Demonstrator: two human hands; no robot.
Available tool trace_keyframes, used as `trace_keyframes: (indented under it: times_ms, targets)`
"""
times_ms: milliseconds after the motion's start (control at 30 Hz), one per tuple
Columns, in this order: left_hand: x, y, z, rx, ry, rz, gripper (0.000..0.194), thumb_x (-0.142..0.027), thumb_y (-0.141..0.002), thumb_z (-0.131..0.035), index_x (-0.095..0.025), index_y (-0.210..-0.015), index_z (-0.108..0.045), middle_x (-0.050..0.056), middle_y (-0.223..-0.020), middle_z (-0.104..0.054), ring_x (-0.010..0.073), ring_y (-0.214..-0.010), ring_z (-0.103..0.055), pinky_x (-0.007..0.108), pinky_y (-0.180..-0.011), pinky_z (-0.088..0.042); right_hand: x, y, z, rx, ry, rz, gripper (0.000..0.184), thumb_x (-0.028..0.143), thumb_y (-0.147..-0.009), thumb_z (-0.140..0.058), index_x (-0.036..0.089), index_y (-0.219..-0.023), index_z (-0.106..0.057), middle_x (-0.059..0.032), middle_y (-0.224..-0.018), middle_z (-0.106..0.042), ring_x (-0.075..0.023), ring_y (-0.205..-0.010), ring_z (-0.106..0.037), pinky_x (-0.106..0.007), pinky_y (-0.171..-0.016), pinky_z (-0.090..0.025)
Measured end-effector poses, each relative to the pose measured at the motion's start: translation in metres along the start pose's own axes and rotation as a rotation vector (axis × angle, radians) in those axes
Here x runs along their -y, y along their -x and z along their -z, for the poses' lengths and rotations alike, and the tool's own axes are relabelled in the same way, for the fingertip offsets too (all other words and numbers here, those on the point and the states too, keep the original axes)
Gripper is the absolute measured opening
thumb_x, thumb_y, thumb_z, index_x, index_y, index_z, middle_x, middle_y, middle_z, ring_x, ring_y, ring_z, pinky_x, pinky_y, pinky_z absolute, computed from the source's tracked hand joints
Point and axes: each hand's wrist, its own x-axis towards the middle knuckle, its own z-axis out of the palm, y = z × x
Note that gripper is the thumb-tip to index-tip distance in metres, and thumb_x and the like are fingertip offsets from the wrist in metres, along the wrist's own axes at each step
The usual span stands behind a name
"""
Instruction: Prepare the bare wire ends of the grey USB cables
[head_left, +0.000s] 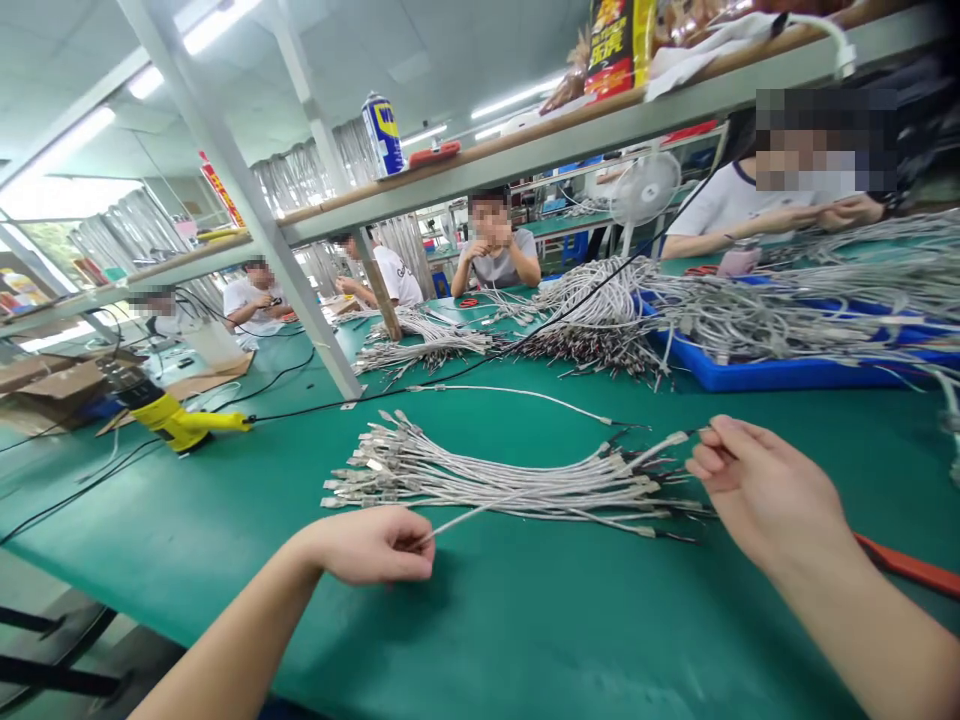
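Note:
My left hand is closed around one end of a white cable, low over the green table. The other end of this cable, with thin dark wires, is pinched between the fingertips of my right hand. The cable runs slantwise above a pile of similar white cables, which have plugs at their left ends and bare dark wires at their right. A single white cable lies behind the pile. The connector inside my left fist is hidden.
A blue tray heaped with cables stands at the back right. A yellow heat gun lies at left with its black cord. An orange-handled tool sits by my right forearm. A shelf post rises from the table. Several co-workers sit beyond.

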Motion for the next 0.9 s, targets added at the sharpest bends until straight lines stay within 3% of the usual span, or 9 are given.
trace_keyframes:
  times_ms: [100, 200, 267, 367, 433, 500, 633, 767, 900]
  targets:
    - [0.003, 0.010, 0.016, 0.024, -0.053, 0.015, 0.027, -0.045, -0.087, -0.053, -0.019, -0.091, -0.060, -0.002, -0.070, -0.054, 0.0112, -0.057, -0.050, 0.021, -0.052, -0.039, -0.003, -0.007, 0.007, -0.003, 0.005, -0.005, 0.023, 0.023, -0.069, -0.085, 0.019, -0.064, -0.063, -0.0026, -0.067, -0.052, -0.0087, -0.049, -0.046, -0.031, -0.044, -0.036]
    - [-0.010, 0.001, 0.049, -0.274, -0.389, -0.020, 0.043, -0.053, -0.093, -0.039, -0.018, -0.085, -0.063, 0.001, -0.075, -0.060, 0.0140, -0.067, -0.055, 0.023, -0.060, -0.041, -0.009, -0.015, 0.013, -0.023, 0.021, -0.007, 0.021, 0.022, -0.070, -0.083, 0.019, -0.066, -0.062, -0.0030, -0.068, -0.054, -0.0089, -0.051, -0.049, -0.029, -0.044, -0.040]
    - [-0.021, -0.019, 0.078, -0.453, -0.560, -0.006, 0.046, -0.053, -0.094, -0.036, -0.018, -0.089, -0.064, 0.003, -0.083, -0.064, 0.0172, -0.076, -0.059, 0.025, -0.068, -0.044, -0.014, -0.021, 0.016, -0.056, 0.037, 0.000, 0.023, 0.025, -0.069, -0.082, 0.019, -0.068, -0.060, -0.0025, -0.069, -0.056, -0.0098, -0.052, -0.052, -0.026, -0.044, -0.043]
    - [-0.031, -0.066, 0.117, -0.557, -0.646, 0.004, 0.044, -0.047, -0.098, -0.031, -0.018, -0.099, -0.064, 0.005, -0.096, -0.067, 0.0203, -0.088, -0.061, 0.031, -0.080, -0.046, -0.022, -0.029, 0.017, -0.102, 0.064, 0.013, 0.027, 0.031, -0.065, -0.081, 0.020, -0.072, -0.058, -0.0014, -0.070, -0.061, -0.0112, -0.053, -0.056, -0.023, -0.043, -0.047]
    - [-0.031, -0.103, 0.133, -0.609, -0.712, 0.033, 0.036, -0.040, -0.099, -0.037, -0.017, -0.109, -0.063, 0.008, -0.110, -0.065, 0.0214, -0.100, -0.060, 0.038, -0.091, -0.046, -0.026, -0.032, 0.017, -0.103, 0.083, 0.016, 0.030, 0.032, -0.063, -0.081, 0.020, -0.080, -0.058, -0.0032, -0.079, -0.066, -0.0136, -0.060, -0.062, -0.024, -0.047, -0.051]
    - [-0.024, -0.137, 0.140, -0.634, -0.772, 0.079, 0.034, -0.040, -0.095, -0.050, -0.016, -0.118, -0.059, 0.010, -0.121, -0.060, 0.0229, -0.108, -0.058, 0.046, -0.095, -0.046, -0.028, -0.033, 0.017, -0.098, 0.107, 0.025, 0.039, 0.032, -0.063, -0.082, 0.022, -0.092, -0.058, -0.0065, -0.096, -0.069, -0.0189, -0.075, -0.069, -0.027, -0.054, -0.057]
    - [-0.005, -0.185, 0.138, -0.654, -0.868, 0.156, 0.041, -0.035, -0.092, -0.058, -0.017, -0.129, -0.054, 0.012, -0.134, -0.052, 0.0278, -0.121, -0.053, 0.053, -0.101, -0.043, -0.033, -0.028, 0.015, -0.104, 0.211, 0.073, 0.048, 0.037, -0.068, -0.080, 0.023, -0.106, -0.055, -0.0121, -0.119, -0.063, -0.0255, -0.092, -0.070, -0.031, -0.060, -0.060]
    - [0.009, -0.204, 0.142, -0.647, -0.908, 0.169, 0.046, -0.034, -0.092, -0.058, -0.019, -0.135, -0.049, 0.013, -0.142, -0.046, 0.0293, -0.125, -0.049, 0.054, -0.102, -0.043, -0.038, -0.021, 0.013, -0.035, 0.347, 0.133, 0.042, 0.042, -0.071, -0.077, 0.018, -0.101, -0.059, -0.0138, -0.113, -0.066, -0.0256, -0.088, -0.070, -0.034, -0.064, -0.059]
    - [0.016, -0.204, 0.152, -0.590, -0.918, 0.228, 0.042, -0.035, -0.093, -0.056, -0.018, -0.131, -0.052, 0.012, -0.134, -0.053, 0.0263, -0.117, -0.055, 0.050, -0.098, -0.048, -0.040, -0.018, 0.012, 0.003, 0.434, 0.228, 0.039, 0.045, -0.075, -0.073, 0.017, -0.100, -0.060, -0.0133, -0.107, -0.067, -0.0246, -0.088, -0.067, -0.042, -0.081, -0.055]
